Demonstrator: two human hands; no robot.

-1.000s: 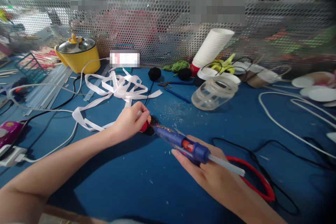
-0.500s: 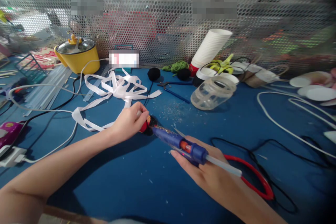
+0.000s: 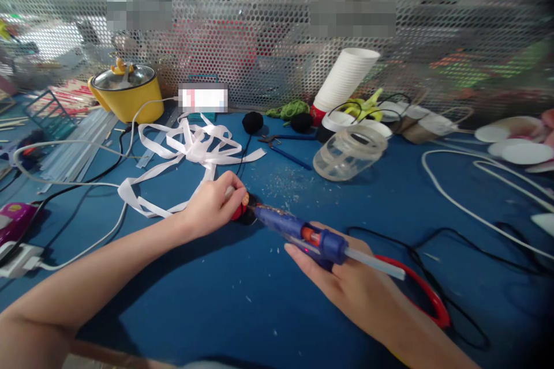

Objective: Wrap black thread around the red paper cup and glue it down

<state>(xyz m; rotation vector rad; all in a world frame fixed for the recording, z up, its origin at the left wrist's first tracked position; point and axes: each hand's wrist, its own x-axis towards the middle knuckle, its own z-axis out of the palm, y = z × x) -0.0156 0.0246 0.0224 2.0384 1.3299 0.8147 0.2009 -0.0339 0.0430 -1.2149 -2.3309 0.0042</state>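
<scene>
My left hand (image 3: 216, 203) is closed on a small red and black piece (image 3: 239, 211), partly hidden by the fingers. White ribbon (image 3: 197, 147) lies in loose loops behind that hand and runs down to it. In my right hand (image 3: 341, 271) is a blue glue gun (image 3: 298, 232), its nozzle pointing left at the piece, close beside it. A clear glue stick (image 3: 376, 262) sticks out of the gun's back end. Under my right wrist a red curved handle (image 3: 437, 300) is partly covered.
Blue-handled pliers (image 3: 288, 155), a clear plastic jar (image 3: 348, 153), black yarn (image 3: 252, 122) and stacked white cups (image 3: 346, 81) stand or lie towards the back. At left are a yellow pot (image 3: 141, 98), glue sticks and cables; more cables loop at right.
The glue gun and my right hand have shifted slightly right and down. My left hand keeps its hold, with the piece turned a little. The camera view has moved slightly.
</scene>
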